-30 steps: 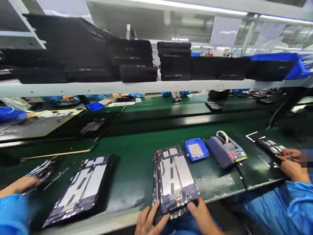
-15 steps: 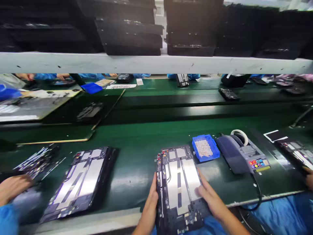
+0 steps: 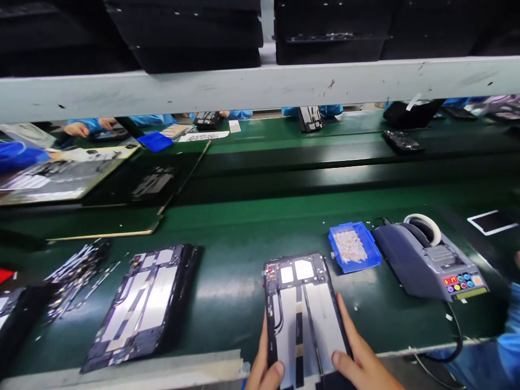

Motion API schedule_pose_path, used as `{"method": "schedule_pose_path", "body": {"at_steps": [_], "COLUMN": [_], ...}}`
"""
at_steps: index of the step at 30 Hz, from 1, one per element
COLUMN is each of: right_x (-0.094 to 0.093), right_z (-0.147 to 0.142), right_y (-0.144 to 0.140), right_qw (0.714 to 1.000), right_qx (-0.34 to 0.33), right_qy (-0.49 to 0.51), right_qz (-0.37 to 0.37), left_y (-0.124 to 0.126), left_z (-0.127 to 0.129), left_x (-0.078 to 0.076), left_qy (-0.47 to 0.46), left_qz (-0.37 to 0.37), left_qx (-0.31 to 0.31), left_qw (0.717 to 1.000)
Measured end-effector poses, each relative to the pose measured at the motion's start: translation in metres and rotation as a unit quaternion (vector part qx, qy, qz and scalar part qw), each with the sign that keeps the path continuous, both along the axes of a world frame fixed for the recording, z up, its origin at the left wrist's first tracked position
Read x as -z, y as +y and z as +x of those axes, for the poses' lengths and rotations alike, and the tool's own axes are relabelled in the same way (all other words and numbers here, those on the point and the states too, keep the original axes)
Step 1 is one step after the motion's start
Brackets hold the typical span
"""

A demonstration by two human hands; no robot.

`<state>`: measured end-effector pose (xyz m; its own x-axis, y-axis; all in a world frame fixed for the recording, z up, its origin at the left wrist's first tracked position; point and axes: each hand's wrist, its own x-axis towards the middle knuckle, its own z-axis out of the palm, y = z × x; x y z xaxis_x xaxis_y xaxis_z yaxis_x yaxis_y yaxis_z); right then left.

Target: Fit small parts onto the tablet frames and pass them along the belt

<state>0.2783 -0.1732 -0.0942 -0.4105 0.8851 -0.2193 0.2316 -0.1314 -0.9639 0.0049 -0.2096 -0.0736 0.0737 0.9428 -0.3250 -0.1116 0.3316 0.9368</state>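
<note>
open tablet (image 3: 303, 314), back cover off, lying lengthwise on the green belt (image 3: 227, 227) at the near edge, directly in front of the person. left hand (image 3: 266, 363) grips the tablet's left rim, thumb curled over onto the inner face; right hand (image 3: 359, 357) lies along the right rim, fingers stretched out flat and thumb pressing on the silver plate. both hands are closed about the tablet's lower half; neither holds anything else. judged step: the tablet is being seated or squared at the work position before any part is fitted. the next move would call for one hand to steady the tablet while the other is freed, since the blue tray (image 3: 354, 246) of small pale parts and the grey tape dispenser (image 3: 426, 260) both lie just to the right, within reach. a second open tablet (image 3: 142, 303) lies apart to the left on the same belt, with loose thin metal strips (image 3: 77, 271) beyond it. surface: a glossy dark green belt, with scattered white specks and a pale taped strip (image 3: 162, 368) along the near edge. a second belt runs parallel farther back, carrying small dark units. overhead, a scuffed white shelf (image 3: 260, 86) carries stacked black trays (image 3: 195, 32). blue sleeves (image 3: 146, 119) of other people show at the far side of the line, and another blue sleeve at the right edge.
</note>
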Motion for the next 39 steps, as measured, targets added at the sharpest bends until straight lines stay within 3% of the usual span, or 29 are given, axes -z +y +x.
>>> {"method": "schedule_pose_path", "body": {"at_steps": [4, 10, 13, 14, 16, 19, 22, 26, 30, 33, 39], "right_x": [-0.002, -0.001, -0.003, -0.007, -0.021, -0.051, -0.076, -0.092, -0.101, -0.106, -0.105], "right_z": [-0.012, -0.013, -0.002, 0.002, 0.008, 0.006, -0.006, -0.028, -0.057, -0.082, -0.104], "right_y": [-0.005, -0.007, 0.002, 0.007, 0.021, 0.045, 0.068, 0.096, 0.13, 0.155, 0.167], "right_qw": [0.998, 0.998, 0.994, 0.988, 0.971, 0.954, 0.947, 0.945, 0.963, 0.972, 0.989], "right_qx": [0.047, 0.05, 0.066, 0.088, 0.132, 0.135, 0.108, 0.093, 0.052, -0.005, -0.05], "right_qy": [0.033, 0.019, -0.022, -0.043, -0.075, -0.087, -0.085, -0.07, -0.079, -0.09, -0.058], "right_qz": [-0.012, 0.036, 0.089, 0.12, 0.185, 0.252, 0.292, 0.305, 0.253, 0.219, 0.124], "left_y": [0.016, 0.021, 0.043, 0.056, 0.09, 0.142, 0.172, 0.177, 0.17, 0.166, 0.159], "left_z": [0.007, 0.004, -0.012, -0.017, -0.027, -0.031, -0.026, -0.025, -0.03, -0.03, -0.025], "left_x": [-0.011, 0.013, 0.01, 0.003, -0.017, -0.052, -0.074, -0.083, -0.076, -0.065, -0.055], "left_qy": [0.0, 0.053, 0.17, 0.233, 0.367, 0.508, 0.577, 0.604, 0.589, 0.553, 0.488], "left_qz": [-0.005, -0.001, 0.078, 0.126, 0.224, 0.336, 0.388, 0.419, 0.492, 0.549, 0.536], "left_qx": [-0.024, -0.001, 0.001, -0.016, -0.039, 0.055, 0.165, 0.202, 0.155, 0.109, 0.05], "left_qw": [1.0, 0.999, 0.982, 0.964, 0.902, 0.791, 0.699, 0.647, 0.622, 0.618, 0.687]}}
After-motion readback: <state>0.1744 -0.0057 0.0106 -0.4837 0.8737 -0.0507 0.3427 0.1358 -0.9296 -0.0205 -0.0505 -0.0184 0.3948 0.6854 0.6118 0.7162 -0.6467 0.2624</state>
